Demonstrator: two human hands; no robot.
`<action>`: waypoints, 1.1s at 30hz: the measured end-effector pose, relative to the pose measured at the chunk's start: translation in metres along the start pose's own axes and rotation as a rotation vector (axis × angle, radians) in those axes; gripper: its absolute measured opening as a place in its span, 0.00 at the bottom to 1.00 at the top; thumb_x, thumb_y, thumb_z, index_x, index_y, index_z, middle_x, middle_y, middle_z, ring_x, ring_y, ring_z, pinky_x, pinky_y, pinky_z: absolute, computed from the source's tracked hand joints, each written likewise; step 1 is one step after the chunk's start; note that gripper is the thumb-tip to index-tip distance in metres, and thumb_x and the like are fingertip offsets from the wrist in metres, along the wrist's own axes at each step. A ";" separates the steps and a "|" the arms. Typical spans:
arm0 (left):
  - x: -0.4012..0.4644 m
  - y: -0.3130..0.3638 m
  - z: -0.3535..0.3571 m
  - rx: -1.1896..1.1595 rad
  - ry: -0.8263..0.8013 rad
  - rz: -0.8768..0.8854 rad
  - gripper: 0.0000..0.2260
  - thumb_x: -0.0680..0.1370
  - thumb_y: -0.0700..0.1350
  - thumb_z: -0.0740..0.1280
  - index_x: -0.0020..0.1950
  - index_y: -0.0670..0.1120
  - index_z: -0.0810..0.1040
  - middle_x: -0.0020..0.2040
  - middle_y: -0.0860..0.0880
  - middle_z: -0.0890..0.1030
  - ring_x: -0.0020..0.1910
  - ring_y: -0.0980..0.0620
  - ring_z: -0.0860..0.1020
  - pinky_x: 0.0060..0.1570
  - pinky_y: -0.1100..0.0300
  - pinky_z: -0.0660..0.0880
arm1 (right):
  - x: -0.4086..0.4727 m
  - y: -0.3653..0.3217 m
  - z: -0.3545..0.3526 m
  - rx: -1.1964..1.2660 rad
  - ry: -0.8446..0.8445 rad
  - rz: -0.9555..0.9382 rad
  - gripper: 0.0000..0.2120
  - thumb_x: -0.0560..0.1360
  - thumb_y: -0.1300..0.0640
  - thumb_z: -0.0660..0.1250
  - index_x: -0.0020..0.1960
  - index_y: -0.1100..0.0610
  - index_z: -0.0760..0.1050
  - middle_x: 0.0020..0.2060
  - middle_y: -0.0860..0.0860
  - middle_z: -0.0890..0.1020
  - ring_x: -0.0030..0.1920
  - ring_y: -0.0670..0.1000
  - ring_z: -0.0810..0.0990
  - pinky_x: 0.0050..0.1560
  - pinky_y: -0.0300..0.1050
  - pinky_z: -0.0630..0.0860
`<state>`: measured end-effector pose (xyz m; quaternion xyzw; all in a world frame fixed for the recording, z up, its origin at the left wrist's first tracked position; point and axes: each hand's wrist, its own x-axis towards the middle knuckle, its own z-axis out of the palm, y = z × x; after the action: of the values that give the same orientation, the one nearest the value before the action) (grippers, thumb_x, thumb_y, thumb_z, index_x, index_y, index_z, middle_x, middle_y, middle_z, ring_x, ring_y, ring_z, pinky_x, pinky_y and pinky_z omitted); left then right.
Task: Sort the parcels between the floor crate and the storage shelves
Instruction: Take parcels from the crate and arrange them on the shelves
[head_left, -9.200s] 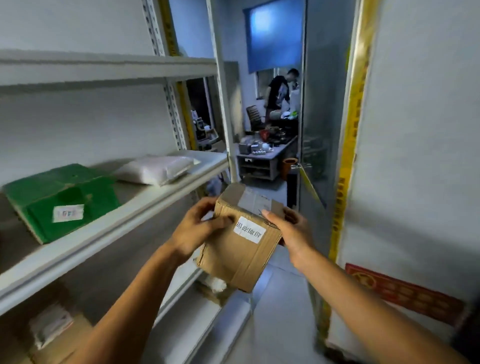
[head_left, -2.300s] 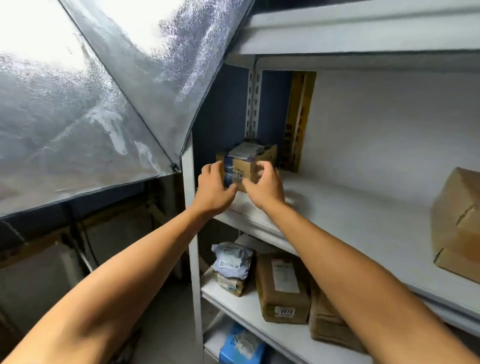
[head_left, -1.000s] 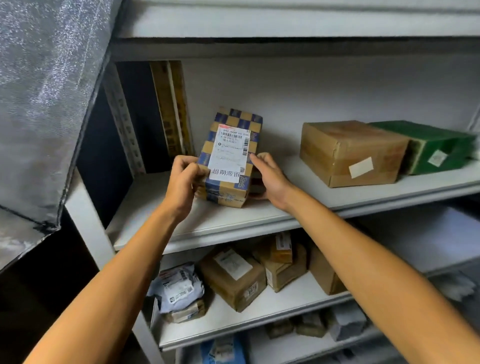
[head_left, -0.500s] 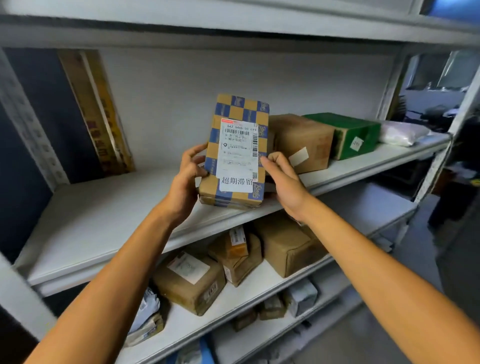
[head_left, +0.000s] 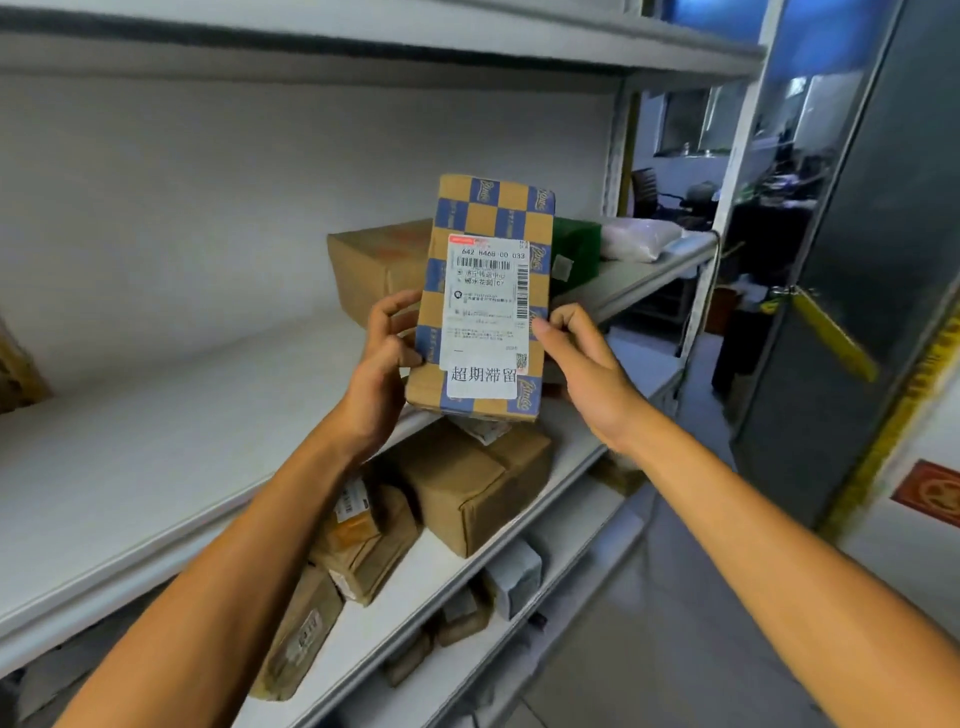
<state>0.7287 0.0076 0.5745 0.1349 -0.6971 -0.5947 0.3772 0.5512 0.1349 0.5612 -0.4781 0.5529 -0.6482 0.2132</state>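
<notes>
A blue-and-tan checkered parcel (head_left: 493, 218) with a white shipping label is held upright in front of the middle shelf (head_left: 171, 431). My left hand (head_left: 382, 358) grips its left edge and my right hand (head_left: 582, 364) pinches its right edge, label facing me. Behind it on the same shelf sit a brown cardboard box (head_left: 374, 265), a green box (head_left: 574, 249) and a white padded bag (head_left: 636, 239). The floor crate is out of view.
The lower shelf (head_left: 431, 577) carries several brown parcels, among them a large box (head_left: 472, 483). Smaller packets lie on the bottom shelf (head_left: 514, 577). A grey door (head_left: 852, 260) with yellow tape stands at the right, beside open tiled floor (head_left: 665, 623).
I have lifted the checkered parcel off the shelf and carried it rightwards along the rack, both hands still holding it; the view has swung right toward the door.
</notes>
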 end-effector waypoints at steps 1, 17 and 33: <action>0.008 -0.005 0.011 -0.017 -0.024 -0.004 0.28 0.66 0.48 0.63 0.66 0.53 0.66 0.69 0.44 0.71 0.71 0.34 0.70 0.67 0.34 0.69 | 0.000 0.001 -0.014 -0.016 0.017 0.008 0.12 0.85 0.58 0.58 0.43 0.55 0.64 0.35 0.36 0.79 0.40 0.34 0.77 0.41 0.28 0.72; 0.122 -0.100 0.217 -0.208 -0.393 -0.135 0.39 0.56 0.49 0.65 0.68 0.47 0.67 0.66 0.44 0.72 0.62 0.46 0.71 0.54 0.49 0.69 | -0.033 0.041 -0.223 -0.202 0.396 0.175 0.11 0.83 0.51 0.63 0.42 0.46 0.70 0.56 0.62 0.77 0.57 0.56 0.78 0.61 0.65 0.74; 0.119 -0.172 0.432 -0.301 -0.773 -0.323 0.20 0.65 0.42 0.65 0.57 0.52 0.74 0.52 0.48 0.79 0.48 0.53 0.79 0.40 0.58 0.77 | -0.170 0.065 -0.340 -0.258 0.885 0.369 0.08 0.84 0.52 0.63 0.47 0.53 0.68 0.59 0.60 0.79 0.59 0.57 0.80 0.60 0.67 0.78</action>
<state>0.3065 0.2019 0.4548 -0.0464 -0.6626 -0.7475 0.0064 0.3206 0.4271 0.4596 -0.0736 0.7414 -0.6669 0.0082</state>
